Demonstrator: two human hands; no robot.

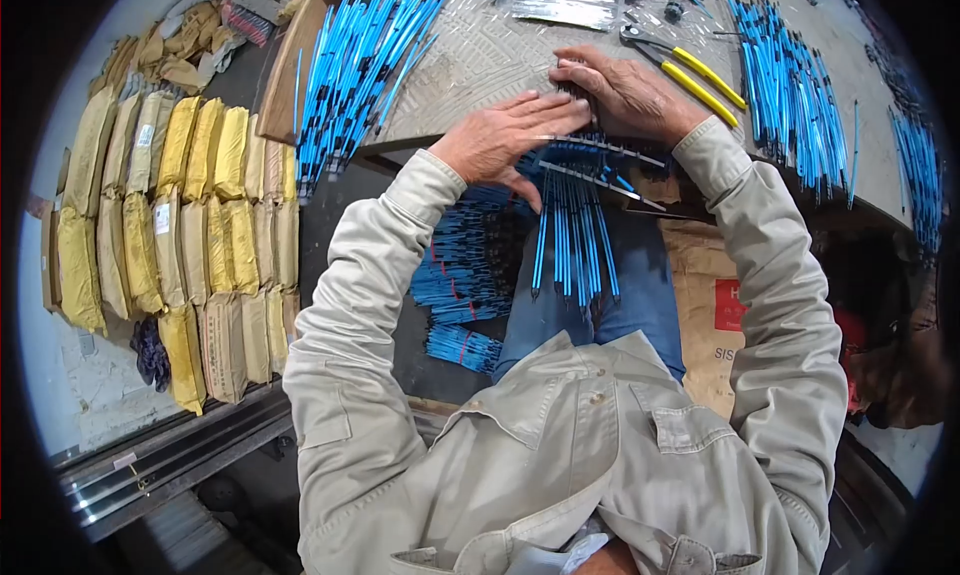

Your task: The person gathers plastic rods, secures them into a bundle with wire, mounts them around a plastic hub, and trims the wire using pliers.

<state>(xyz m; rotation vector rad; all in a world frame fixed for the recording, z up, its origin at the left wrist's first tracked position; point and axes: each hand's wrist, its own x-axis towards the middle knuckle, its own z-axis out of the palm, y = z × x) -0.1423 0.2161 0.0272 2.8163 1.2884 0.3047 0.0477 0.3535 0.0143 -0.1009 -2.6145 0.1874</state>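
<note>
My left hand (515, 135) lies with fingers stretched out flat and the thumb apart, pressed over dark pieces at the table's front edge. Across from it, my right hand (630, 90) curls its fingers around a dark part, mostly hidden beneath them. Below both hands, thin blue rods (575, 240) with black ends hang in a fan over my lap. Two narrow light strips (605, 187) run crosswise near the top of these rods. How the rods are fixed to the strips cannot be made out.
Yellow-handled pliers (705, 80) lie right of my hands. Blue rods are piled at the table's left (360, 65) and right (790, 95). A clear bag (565, 3) lies at the back. Bundled rods (465, 260) sit beside my leg; wrapped packages (170, 215) are stacked left.
</note>
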